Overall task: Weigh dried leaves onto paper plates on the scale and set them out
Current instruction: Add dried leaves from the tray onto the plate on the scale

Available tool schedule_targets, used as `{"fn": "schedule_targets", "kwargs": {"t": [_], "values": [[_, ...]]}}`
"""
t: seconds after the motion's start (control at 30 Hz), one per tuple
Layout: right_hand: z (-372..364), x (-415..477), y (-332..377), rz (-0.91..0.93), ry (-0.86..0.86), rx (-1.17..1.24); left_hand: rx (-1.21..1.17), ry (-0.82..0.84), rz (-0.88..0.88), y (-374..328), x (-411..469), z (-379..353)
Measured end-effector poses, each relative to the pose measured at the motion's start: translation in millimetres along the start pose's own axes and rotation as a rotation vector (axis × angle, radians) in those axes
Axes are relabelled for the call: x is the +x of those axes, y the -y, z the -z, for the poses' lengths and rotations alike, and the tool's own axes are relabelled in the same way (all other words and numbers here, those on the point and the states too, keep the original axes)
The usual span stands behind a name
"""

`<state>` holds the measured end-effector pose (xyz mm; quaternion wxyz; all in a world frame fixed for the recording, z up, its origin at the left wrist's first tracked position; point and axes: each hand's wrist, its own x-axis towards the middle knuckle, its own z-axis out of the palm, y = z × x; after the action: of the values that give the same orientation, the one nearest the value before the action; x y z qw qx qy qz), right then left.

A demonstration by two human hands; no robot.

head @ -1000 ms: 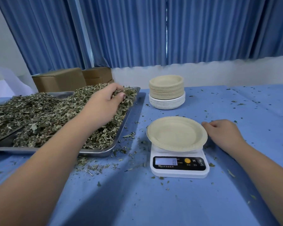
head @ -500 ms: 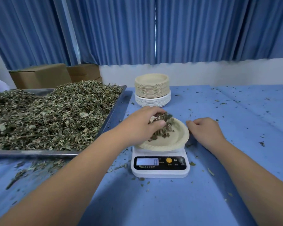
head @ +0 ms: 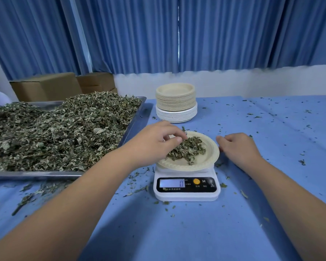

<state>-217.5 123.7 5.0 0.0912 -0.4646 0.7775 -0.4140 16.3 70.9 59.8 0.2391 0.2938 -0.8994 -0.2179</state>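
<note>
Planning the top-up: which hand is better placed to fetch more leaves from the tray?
Left, probably. The left hand is over the plate, on the side nearest the tray. The right hand rests by the plate's far rim and would have to cross the scale.

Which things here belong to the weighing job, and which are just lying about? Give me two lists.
Job: scale, paper plate on it, leaf pile on the plate, tray of dried leaves, plate stack.

Lying about: cardboard boxes, scattered leaf crumbs, curtains.
</note>
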Motion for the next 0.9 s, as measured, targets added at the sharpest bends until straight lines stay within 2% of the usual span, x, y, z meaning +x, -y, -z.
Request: {"fn": "schedule_targets", "kwargs": {"t": [0.1,0.27,0.33,0.4,0.47,0.53,0.67,0.9], "values": [[1.2,-1.3,0.4,-0.013,0.015,0.013,0.017,0.008,-0.010,3.7,0.9,1.1],[1.1,-1.0,0.8,-0.009,0.028,0.023,0.154,-0.183,0.013,24.8,1.5,19.0],[1.0,-0.5,0.6,-0.014,0.031,0.017,0.290,-0.248,0.115,43.0,0.2,31.7],[0.7,-0.2,-0.3,-0.016,0.026,0.008,0.530,-0.255,0.250,64.5,-3.4,44.6],[-0.2,0.3,-0.7,-0.011,0.022,0.013,0.747,-0.192,0.410,82.6,-9.2,54.4],[-0.7,0.6,-0.6,-0.006,0.021,0.021,0.852,-0.106,0.548,96.8,-15.4,59.5],[-0.3,0.7,-1.3,-0.017,0.028,-0.007,0.793,0.042,0.639,113.4,-26.0,62.1],[-0.2,-0.7,-0.8,-0.022,0.038,-0.004,0.691,-0.053,0.506,113.2,-29.1,68.8]]}}
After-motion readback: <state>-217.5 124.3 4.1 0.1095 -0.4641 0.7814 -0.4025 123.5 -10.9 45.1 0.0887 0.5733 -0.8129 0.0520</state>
